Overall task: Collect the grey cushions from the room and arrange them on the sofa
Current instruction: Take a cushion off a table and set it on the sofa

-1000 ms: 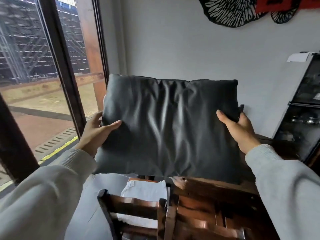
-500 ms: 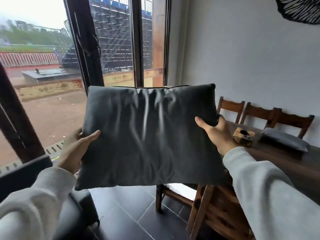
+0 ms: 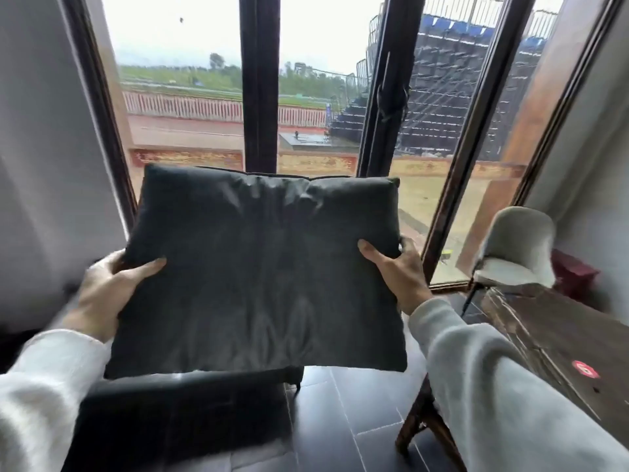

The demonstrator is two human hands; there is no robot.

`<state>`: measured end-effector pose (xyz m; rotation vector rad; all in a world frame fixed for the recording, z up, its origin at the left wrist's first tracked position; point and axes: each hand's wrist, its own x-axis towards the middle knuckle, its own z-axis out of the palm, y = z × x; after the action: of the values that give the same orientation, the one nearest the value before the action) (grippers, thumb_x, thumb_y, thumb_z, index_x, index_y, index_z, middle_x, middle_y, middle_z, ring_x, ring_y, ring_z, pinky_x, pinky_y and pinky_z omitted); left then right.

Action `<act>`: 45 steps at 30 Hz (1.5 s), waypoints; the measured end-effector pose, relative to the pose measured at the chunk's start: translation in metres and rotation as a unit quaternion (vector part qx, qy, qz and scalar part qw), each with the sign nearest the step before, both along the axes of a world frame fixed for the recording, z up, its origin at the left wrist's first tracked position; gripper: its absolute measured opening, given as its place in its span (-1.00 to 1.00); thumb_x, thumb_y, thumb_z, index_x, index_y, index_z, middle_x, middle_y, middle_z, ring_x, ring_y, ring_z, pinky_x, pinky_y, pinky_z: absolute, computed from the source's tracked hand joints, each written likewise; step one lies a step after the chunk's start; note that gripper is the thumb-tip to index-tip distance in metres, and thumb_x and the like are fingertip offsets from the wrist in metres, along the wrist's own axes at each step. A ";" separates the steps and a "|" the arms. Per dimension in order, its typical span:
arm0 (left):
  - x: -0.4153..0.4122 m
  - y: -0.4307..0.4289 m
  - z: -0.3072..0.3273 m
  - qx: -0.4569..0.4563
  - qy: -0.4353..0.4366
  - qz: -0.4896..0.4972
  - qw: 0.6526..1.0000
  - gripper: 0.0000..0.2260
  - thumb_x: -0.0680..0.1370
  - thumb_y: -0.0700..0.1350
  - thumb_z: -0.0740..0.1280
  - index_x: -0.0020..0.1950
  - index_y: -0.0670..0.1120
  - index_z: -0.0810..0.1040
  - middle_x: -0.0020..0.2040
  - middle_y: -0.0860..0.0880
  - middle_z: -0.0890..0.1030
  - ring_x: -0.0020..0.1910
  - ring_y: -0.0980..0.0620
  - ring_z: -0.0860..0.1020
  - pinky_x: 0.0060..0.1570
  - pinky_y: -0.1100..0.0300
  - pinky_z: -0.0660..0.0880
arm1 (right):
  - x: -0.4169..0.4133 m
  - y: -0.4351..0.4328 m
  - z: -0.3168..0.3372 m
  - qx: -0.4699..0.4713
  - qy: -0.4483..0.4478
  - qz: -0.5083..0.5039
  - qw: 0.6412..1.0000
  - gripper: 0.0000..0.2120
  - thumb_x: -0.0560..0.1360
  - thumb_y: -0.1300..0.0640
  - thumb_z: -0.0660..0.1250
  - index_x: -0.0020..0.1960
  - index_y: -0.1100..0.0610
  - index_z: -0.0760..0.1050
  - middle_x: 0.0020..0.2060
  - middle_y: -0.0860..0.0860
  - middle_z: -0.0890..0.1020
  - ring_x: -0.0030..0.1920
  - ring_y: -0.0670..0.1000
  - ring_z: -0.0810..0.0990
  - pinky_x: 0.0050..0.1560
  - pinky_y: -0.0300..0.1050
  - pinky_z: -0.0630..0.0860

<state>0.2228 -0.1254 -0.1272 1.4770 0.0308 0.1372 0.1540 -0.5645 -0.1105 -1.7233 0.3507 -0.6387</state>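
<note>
I hold the grey cushion (image 3: 258, 274) upright in the centre of the frame, my left hand (image 3: 109, 291) gripping its left edge and my right hand (image 3: 398, 270) its right edge, thumbs on the near face and the other fingers hidden behind. The dark padded piece (image 3: 177, 413) just below it, at the lower left, looks to me like the sofa. I would lower the cushion level with both hands, steer clear of the wooden table (image 3: 561, 335) at the lower right, and let go only once it sits squarely.
</note>
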 end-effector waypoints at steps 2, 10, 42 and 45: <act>-0.025 0.028 -0.004 -0.006 0.006 0.044 0.999 -0.76 0.45 -0.12 0.60 0.10 0.05 0.76 -0.03 -0.07 0.79 -0.13 -0.06 0.77 -0.27 0.11 0.68 | 0.018 0.027 -0.002 -0.008 0.003 0.043 0.999 -0.22 0.18 -0.35 0.64 0.29 -0.04 0.53 0.05 -0.14 0.71 0.02 -0.09 0.72 0.03 -0.10 0.68; -0.093 0.133 -0.008 -0.019 0.022 0.161 0.987 -0.65 0.56 -0.13 0.49 0.35 -0.09 0.66 0.22 -0.16 0.72 0.21 -0.19 0.67 0.29 -0.14 0.55 | 0.048 0.142 -0.016 -0.009 0.019 0.172 0.985 -0.30 0.39 -0.42 0.45 0.36 -0.02 0.49 0.13 -0.07 0.68 0.10 -0.04 0.68 0.18 0.03 0.65; 0.106 0.449 -0.088 0.002 0.055 0.157 0.986 -0.71 0.48 -0.12 0.58 0.19 0.05 0.74 0.11 -0.01 0.77 0.11 -0.03 0.74 0.27 -0.07 0.59 | 0.235 0.448 -0.091 -0.032 0.083 0.173 0.981 -0.66 0.70 -0.19 0.18 0.21 0.03 0.55 0.13 0.00 0.64 0.19 0.07 0.59 0.37 0.13 0.47; 0.152 0.453 -0.097 0.016 0.067 0.155 0.986 -0.60 0.42 -0.06 0.61 0.25 0.05 0.72 0.14 0.02 0.77 0.17 -0.04 0.72 0.34 -0.12 0.55 | 0.287 0.450 -0.107 -0.033 0.080 0.166 0.982 -0.61 0.73 -0.14 0.10 0.32 0.07 0.55 0.24 0.04 0.61 0.29 0.12 0.54 0.44 0.14 0.40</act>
<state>0.3753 0.3281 -0.2243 1.5049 0.3700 0.2912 0.4410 -0.1146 -0.2178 -1.8487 0.1477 -0.2718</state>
